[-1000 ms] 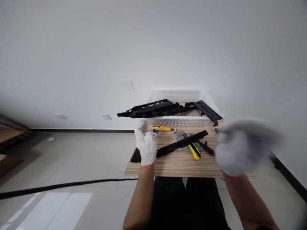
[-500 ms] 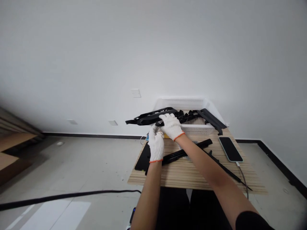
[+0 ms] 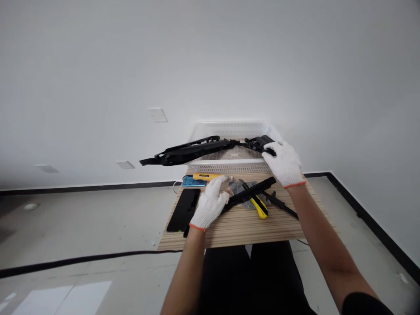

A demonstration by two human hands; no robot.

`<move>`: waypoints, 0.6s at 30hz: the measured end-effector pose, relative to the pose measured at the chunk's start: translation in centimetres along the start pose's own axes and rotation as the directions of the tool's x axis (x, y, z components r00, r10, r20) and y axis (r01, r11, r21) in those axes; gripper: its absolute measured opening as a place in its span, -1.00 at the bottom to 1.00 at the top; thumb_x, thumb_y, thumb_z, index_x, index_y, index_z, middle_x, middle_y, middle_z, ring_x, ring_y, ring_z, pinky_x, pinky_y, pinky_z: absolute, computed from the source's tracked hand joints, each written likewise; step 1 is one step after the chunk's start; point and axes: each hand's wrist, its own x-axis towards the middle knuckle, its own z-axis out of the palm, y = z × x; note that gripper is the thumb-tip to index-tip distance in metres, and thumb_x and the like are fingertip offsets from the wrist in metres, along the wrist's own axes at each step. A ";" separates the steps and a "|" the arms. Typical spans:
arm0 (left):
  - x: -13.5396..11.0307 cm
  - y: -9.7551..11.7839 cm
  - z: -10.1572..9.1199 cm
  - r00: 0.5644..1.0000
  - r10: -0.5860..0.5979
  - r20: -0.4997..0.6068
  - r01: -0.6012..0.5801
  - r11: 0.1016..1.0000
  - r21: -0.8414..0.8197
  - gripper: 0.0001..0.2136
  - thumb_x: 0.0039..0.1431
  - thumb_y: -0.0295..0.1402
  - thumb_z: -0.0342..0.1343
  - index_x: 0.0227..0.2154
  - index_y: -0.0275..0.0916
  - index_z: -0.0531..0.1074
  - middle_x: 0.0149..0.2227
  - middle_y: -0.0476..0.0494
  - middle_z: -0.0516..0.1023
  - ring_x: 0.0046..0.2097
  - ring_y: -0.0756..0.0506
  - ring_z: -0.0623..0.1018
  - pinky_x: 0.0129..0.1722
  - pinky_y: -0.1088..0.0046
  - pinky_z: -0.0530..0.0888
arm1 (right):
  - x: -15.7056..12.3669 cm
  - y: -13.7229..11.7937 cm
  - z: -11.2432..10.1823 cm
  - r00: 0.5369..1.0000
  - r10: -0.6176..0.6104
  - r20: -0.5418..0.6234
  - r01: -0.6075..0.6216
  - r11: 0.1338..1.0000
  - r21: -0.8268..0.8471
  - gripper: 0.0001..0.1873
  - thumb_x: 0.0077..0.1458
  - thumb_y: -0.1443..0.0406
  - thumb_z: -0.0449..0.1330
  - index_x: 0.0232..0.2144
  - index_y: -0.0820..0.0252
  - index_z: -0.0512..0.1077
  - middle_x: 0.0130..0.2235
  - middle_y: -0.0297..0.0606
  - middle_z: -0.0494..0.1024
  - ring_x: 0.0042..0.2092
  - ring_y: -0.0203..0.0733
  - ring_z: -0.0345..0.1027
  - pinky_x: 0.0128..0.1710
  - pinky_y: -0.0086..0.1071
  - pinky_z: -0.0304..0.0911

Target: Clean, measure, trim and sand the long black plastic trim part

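Note:
My right hand, in a white knit glove with an orange cuff, is at the basket's right end. Its fingers close on a black plastic trim piece. My left hand, gloved alike, is over the table with fingers loosely apart, beside a long black plastic strip. A yellow utility knife lies partly beneath that strip. The white mesh basket holds several black parts; one long black trim piece sticks out past its left side.
On the striped wooden table lie a black tablet-like slab, a blue packet, a yellow-handled tool, clear plastic wrapping and a thin black strip. A white wall stands behind the basket.
My hands have parted: the right moved to the basket's right end, the left drew back over the table. The view shifted right, and the yellow knife came into sight.

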 end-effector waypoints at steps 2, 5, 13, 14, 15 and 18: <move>0.5 0.6 0.8 0.997 0.072 -0.031 -0.071 0.997 0.025 -0.55 0.22 -0.38 0.10 0.18 -0.16 0.47 0.23 -0.27 0.51 0.27 -0.31 0.48 0.27 0.10 0.42 | -0.1 -0.3 0.1 1.000 0.002 0.010 -0.002 0.999 -0.034 -0.77 0.23 0.19 0.23 -0.09 0.01 0.61 -0.01 -0.16 0.56 0.01 0.07 0.40 -0.01 -0.07 0.33; 2.3 1.5 0.6 0.967 0.204 -0.152 -0.184 0.973 0.137 -0.58 0.22 -0.40 0.10 0.14 -0.17 0.50 0.23 -0.29 0.49 0.27 -0.32 0.45 0.27 0.10 0.40 | 0.0 -0.9 0.4 1.000 -0.003 -0.019 0.001 0.996 -0.089 -0.75 0.28 0.20 0.18 -0.07 0.05 0.59 -0.06 -0.13 0.55 -0.04 0.06 0.40 -0.05 -0.09 0.32; 13.7 2.6 -3.6 0.997 0.079 -0.026 -0.044 0.761 0.648 -0.59 0.26 -0.39 0.03 0.13 -0.16 0.54 0.20 -0.39 0.46 0.29 -0.46 0.31 0.18 -0.09 0.35 | 0.2 -1.1 0.5 0.991 0.080 -0.107 -0.084 0.996 -0.034 -0.73 0.28 0.18 0.20 -0.05 0.16 0.53 -0.05 -0.05 0.55 -0.07 0.06 0.43 -0.05 -0.09 0.33; 15.2 2.4 -3.8 0.997 -0.018 0.080 -0.043 0.711 0.702 -0.58 0.28 -0.36 0.02 0.16 -0.16 0.53 0.21 -0.42 0.45 0.30 -0.48 0.30 0.19 -0.12 0.32 | 0.2 -1.0 0.5 0.989 0.087 -0.122 -0.090 0.996 -0.026 -0.73 0.28 0.17 0.21 -0.05 0.16 0.53 -0.06 -0.04 0.55 -0.06 0.07 0.43 -0.04 -0.08 0.33; 16.5 2.2 -3.9 0.987 -0.079 0.138 -0.045 0.698 0.715 -0.60 0.26 -0.34 0.06 0.13 -0.16 0.56 0.19 -0.43 0.47 0.28 -0.48 0.33 0.18 -0.11 0.32 | 0.2 -0.8 0.4 0.987 0.084 -0.134 -0.088 0.996 -0.020 -0.73 0.27 0.16 0.22 -0.06 0.17 0.53 -0.06 -0.04 0.55 -0.06 0.08 0.43 -0.04 -0.07 0.33; 19.6 1.4 -4.2 0.948 -0.190 0.256 -0.050 0.704 0.708 -0.67 0.18 -0.25 0.21 0.00 -0.06 0.63 0.16 -0.35 0.53 0.22 -0.47 0.41 0.18 -0.09 0.34 | -0.1 -0.3 0.3 0.985 0.042 -0.166 -0.046 0.999 -0.018 -0.74 0.26 0.17 0.23 -0.08 0.18 0.53 -0.07 -0.03 0.54 -0.07 0.07 0.41 -0.04 -0.08 0.31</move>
